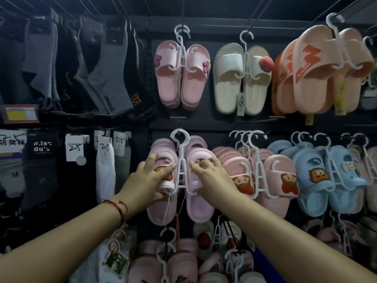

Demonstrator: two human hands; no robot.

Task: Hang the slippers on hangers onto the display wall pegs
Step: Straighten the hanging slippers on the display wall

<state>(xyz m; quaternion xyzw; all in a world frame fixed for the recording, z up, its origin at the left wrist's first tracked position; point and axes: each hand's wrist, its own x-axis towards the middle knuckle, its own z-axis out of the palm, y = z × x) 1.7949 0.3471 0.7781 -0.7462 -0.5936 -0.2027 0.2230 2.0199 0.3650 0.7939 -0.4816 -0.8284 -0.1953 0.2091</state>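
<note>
Your left hand (152,176) curls around the left pink slipper (163,180), and your right hand (212,172) pinches the right one's strap beside the white hanger (181,160). The hook already sits on the peg (178,132), so steady both slippers level before letting go. No containers here.

Pale pink slippers (201,203) hang toes-down, side by side on a white hanger (182,160), its hook looped over a peg (178,132) on the dark wall, soles facing the wall.
</note>
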